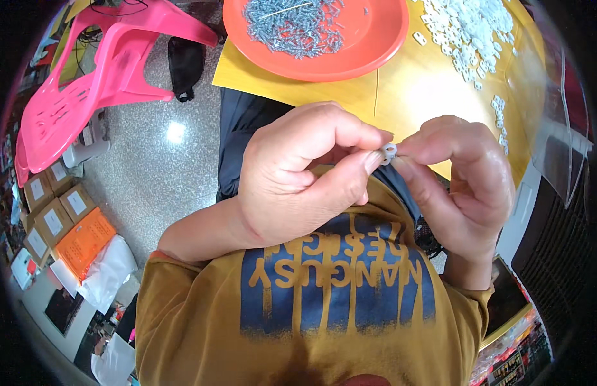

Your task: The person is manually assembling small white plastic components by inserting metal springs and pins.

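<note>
A white piece [389,153] sits between left hand [301,172] and right hand [469,174].

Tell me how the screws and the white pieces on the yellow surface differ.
The screws are grey and slender; the white pieces are pale and broader, some with visible holes. The screws lie inside an orange-red dish, while the white pieces lie directly on the yellow surface. Both are small, numerous and loosely heaped.
</note>
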The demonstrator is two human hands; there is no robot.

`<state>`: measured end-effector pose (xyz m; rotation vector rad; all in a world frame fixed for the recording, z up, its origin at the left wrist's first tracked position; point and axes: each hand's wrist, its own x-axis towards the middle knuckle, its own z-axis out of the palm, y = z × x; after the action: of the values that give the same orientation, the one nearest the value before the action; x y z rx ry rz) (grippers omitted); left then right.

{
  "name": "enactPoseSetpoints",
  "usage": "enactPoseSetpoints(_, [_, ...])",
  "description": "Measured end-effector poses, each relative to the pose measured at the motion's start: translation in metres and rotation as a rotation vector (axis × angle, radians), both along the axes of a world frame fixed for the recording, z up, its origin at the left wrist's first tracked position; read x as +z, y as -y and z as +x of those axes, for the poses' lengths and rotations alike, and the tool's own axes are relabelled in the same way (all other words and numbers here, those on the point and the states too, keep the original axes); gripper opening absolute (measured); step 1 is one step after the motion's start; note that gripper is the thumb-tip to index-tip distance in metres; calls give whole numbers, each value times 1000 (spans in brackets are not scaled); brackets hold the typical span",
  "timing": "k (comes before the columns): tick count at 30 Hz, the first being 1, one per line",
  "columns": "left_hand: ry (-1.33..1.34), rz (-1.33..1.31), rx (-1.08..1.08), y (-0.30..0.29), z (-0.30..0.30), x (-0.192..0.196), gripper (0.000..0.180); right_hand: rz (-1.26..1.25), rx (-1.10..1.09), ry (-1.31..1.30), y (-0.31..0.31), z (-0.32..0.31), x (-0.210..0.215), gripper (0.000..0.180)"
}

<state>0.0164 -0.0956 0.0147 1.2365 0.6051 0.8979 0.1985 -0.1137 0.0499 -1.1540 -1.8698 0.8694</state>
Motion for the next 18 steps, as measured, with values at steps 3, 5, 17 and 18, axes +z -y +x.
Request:
enactPoseSetpoints(3, [-51,-8,-76,-3,-2,-1,16,4,8,27,-1,0,-1,22])
enactPoseSetpoints(5, [-34,-59,-79,-2,-2,-2,16,-7,11,40,-1,0,-1,22])
enactPoseSetpoints(17, [-78,-115,-19,-3,1,-3,13,94,-54,112,4,1,-11,25])
enactPoseSetpoints(18, [-79,-96,-71,-3,0,-3,16,123,-38,119,4,1,-12,26])
